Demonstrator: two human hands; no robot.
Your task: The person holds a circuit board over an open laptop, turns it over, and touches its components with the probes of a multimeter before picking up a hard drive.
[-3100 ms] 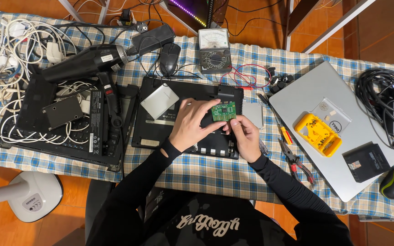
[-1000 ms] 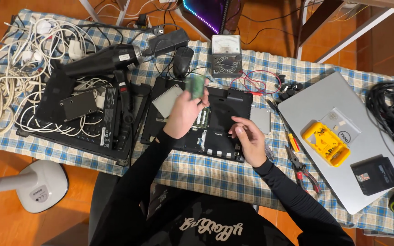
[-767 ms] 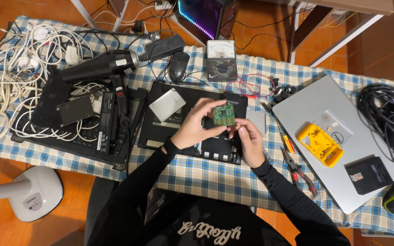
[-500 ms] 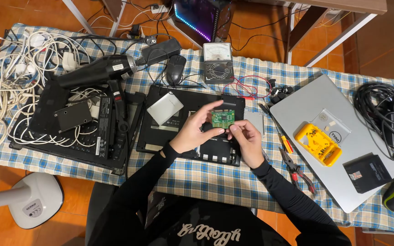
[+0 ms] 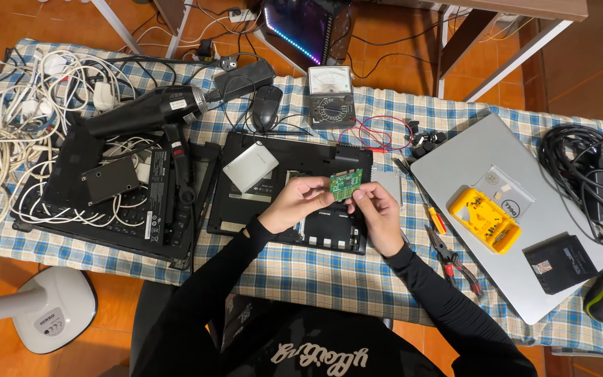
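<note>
A small green circuit board [image 5: 345,184] is held between both my hands above an opened black laptop base [image 5: 284,188]. My left hand [image 5: 300,202] pinches the board's left edge with its fingertips. My right hand [image 5: 375,207] grips the board's right edge. A silver rectangular drive [image 5: 250,166] lies on the laptop base, to the left of my hands. Both my arms are in black sleeves.
On the checked cloth: a closed silver laptop [image 5: 518,209] bearing a yellow screwdriver-bit case [image 5: 485,219] and a black drive [image 5: 561,262]; pliers [image 5: 453,256]; an analog multimeter [image 5: 331,100]; a black mouse [image 5: 266,107]; a heat gun [image 5: 151,112]; white cables [image 5: 8,139]; black cables [image 5: 587,174].
Three seconds ago both hands held the board; the left hand lifted it away toward the far side a second ago, then brought it back, and both hands now hold it again.
</note>
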